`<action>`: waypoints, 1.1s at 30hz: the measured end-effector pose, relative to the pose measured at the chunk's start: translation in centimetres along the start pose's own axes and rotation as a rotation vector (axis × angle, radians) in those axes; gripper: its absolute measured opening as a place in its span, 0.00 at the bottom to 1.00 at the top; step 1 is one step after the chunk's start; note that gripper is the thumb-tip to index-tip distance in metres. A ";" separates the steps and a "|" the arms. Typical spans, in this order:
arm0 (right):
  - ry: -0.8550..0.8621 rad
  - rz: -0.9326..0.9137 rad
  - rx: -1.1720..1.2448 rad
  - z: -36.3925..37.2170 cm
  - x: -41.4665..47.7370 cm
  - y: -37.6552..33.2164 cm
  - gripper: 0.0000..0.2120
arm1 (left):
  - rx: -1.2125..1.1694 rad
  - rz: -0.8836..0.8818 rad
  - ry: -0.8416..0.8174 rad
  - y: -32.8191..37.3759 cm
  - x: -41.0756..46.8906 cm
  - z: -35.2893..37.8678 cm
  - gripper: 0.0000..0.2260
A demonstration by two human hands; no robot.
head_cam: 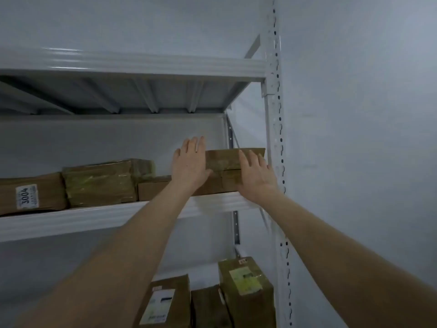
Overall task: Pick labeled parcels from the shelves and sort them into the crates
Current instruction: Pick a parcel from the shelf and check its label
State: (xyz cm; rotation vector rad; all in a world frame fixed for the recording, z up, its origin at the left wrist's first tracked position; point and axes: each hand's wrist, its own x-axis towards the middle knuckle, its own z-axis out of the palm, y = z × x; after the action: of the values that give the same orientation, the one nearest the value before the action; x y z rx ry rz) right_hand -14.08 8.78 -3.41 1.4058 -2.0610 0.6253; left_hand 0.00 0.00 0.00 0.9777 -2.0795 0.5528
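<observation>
You are reaching both arms up to the middle shelf (94, 221). Your left hand (189, 162) is lying flat against the left end of the top parcel (224, 159), fingers straight and together, thumb angling onto its front face. Your right hand (256, 174) is pressing on the front right part, fingers straight and spread. Neither hand is curling round it: both are unclenched, bracing the parcel between them. The top parcel is sitting at the shelf's right end, stacked on a flat brown box (153, 189), with the perforated upright (274, 138) standing just beside your right hand. Further left on the same shelf, a tape-wrapped parcel (101, 183) and a parcel labelled 3004 (30, 194) are lying touching each other. Count on this shelf: four. On the level below, three lower parcels (246, 285) are standing upright, two showing labels. Total in view: seven. Label on the top parcel: cannot tell.
</observation>
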 end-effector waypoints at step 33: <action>0.093 0.260 0.674 -3.0 -1.6 5.2 0.27 | -0.876 -0.637 0.183 3.6 -4.9 -2.9 0.30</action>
State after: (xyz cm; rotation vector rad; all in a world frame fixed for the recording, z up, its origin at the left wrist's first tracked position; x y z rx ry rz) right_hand -17.94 13.64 -2.63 1.4066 -2.0618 1.5740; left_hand 0.52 6.34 -2.25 0.9115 -1.4618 -0.5423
